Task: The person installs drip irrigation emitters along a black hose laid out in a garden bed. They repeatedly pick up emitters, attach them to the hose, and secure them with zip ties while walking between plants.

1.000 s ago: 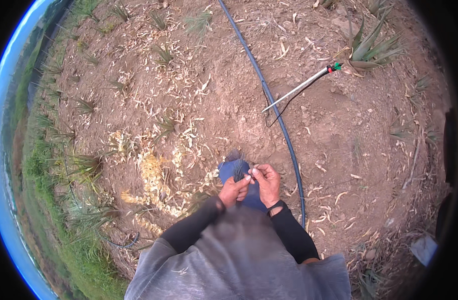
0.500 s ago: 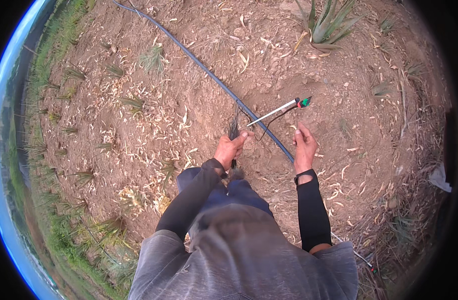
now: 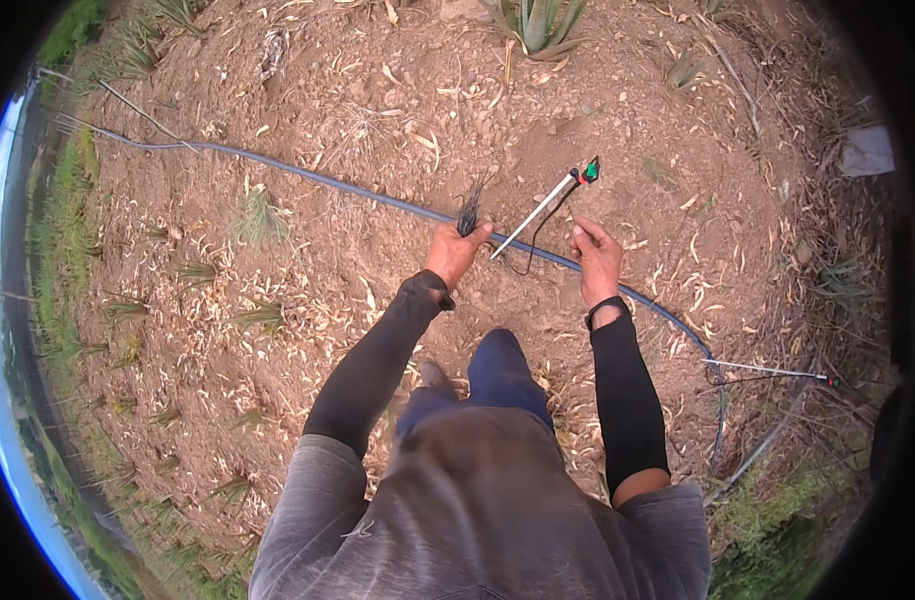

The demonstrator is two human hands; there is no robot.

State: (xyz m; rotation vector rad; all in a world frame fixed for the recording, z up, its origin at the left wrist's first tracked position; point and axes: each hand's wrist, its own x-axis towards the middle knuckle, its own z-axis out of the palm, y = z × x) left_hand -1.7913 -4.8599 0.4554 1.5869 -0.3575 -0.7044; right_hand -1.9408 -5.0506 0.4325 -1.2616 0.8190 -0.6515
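Note:
My left hand [image 3: 455, 250] is closed round a bundle of thin black strips [image 3: 468, 212], which look like cable ties and stick out beyond the fingers. To its right, my right hand [image 3: 597, 262] has its fingers curled together; anything between them is too small to make out. A sprinkler stake [image 3: 537, 212], white and slim with a green and black head [image 3: 590, 171], slants between my hands, its lower end by the hose. From the head a thin black tube [image 3: 546, 222] loops down towards the dark blue-grey hose [image 3: 367, 193], which crosses the ground behind both hands.
A second white stake [image 3: 767, 370] with a thin tube lies by the hose at right. A spiky aloe-like plant [image 3: 539, 25] grows at the far side; smaller tufts [image 3: 262, 315] stand at left. Dry leaves litter the brown soil [image 3: 327, 260]. A pale scrap [image 3: 866, 151] lies at far right.
The view has turned, so the hose runs flatter and the second stake shows more fully. My left hand keeps the black bundle, now tilted. A leg has stepped forward.

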